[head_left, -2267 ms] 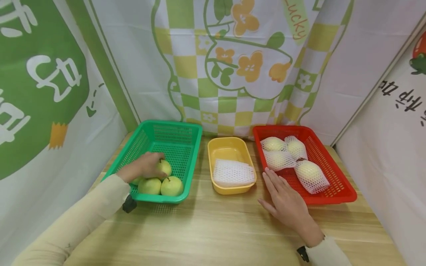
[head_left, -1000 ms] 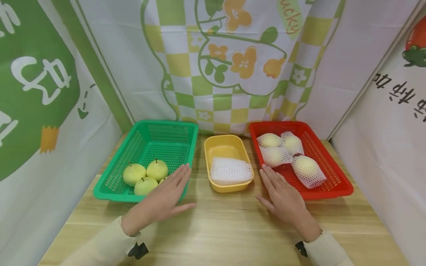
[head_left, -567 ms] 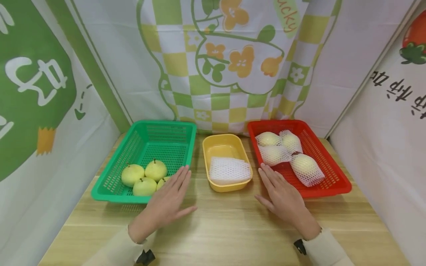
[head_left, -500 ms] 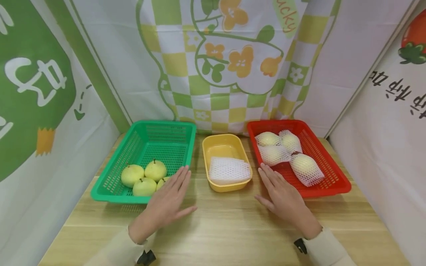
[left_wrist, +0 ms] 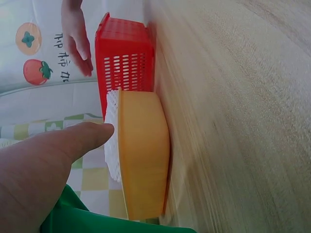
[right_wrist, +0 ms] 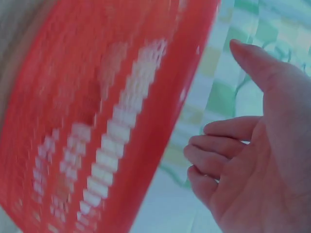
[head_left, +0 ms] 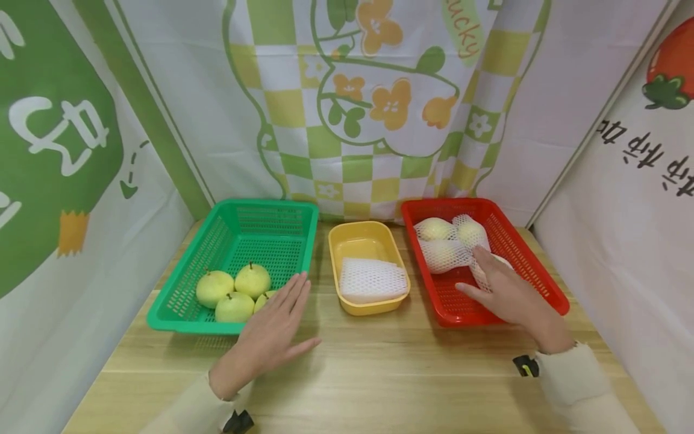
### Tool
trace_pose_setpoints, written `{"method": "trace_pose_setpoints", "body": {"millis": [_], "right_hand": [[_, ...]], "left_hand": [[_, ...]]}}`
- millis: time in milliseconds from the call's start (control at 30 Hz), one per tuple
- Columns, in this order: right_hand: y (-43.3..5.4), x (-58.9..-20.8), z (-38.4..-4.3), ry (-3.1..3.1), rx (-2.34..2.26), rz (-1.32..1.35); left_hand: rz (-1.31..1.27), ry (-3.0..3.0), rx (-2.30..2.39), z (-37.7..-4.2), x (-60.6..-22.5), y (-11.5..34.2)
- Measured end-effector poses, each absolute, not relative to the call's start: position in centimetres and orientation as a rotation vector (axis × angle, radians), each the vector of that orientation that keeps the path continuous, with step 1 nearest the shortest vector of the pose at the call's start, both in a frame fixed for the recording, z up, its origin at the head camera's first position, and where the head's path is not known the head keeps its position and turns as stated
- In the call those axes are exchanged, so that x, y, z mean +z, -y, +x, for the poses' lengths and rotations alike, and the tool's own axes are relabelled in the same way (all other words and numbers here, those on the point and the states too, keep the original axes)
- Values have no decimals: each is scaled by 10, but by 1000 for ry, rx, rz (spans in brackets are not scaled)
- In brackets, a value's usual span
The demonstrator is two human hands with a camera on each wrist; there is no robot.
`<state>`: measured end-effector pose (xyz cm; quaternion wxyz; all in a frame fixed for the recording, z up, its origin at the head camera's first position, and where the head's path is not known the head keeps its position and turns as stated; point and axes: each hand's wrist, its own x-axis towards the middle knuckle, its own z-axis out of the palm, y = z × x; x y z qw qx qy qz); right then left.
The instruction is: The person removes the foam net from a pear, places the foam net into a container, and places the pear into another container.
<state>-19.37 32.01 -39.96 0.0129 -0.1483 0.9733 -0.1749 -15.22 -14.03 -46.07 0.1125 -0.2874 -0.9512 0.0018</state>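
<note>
My left hand [head_left: 275, 328] lies with straight fingers over the front right rim of the green basket [head_left: 187, 325], partly hiding one pear. Several bare yellow-green pears [head_left: 235, 306] sit near the basket's front. My right hand [head_left: 509, 292] is above the red basket [head_left: 450, 316], its fingers loosely bent and holding nothing in the right wrist view. Below it is a pear in white foam net [head_left: 481, 277], mostly covered by the hand. More net-wrapped pears [head_left: 441, 256] lie at the red basket's back left.
Between the baskets stands a yellow tub [head_left: 360, 232] with flat white foam nets [head_left: 374, 280] in it. All stand on a wooden table [head_left: 352, 374]. A checked cloth [head_left: 358, 169] hangs behind, with printed walls at both sides.
My left hand has come out of the green basket and settled at its front right rim. My right hand has left the red basket's front left edge and moved right, over the net-wrapped pear.
</note>
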Motion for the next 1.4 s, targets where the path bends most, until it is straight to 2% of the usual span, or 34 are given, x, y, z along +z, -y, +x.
{"method": "trace_pose_setpoints", "body": {"millis": [333,767,1133,1400], "right_hand": [[-362,-409,-232,-3044,-501,-236],[-380,-452,-266,-3008,-637,-395],[-379,-454,-271,-3056,-421,-259],[-378,-443,-260,-3107,-365,-336]], "left_hand": [[-844,2787,-13,-152,-460,141],[-842,2786,-4,-151,-462,141],[-825,2790,-20,-152,-461,142],[-839,2772,-10,-152,-462,142]]}}
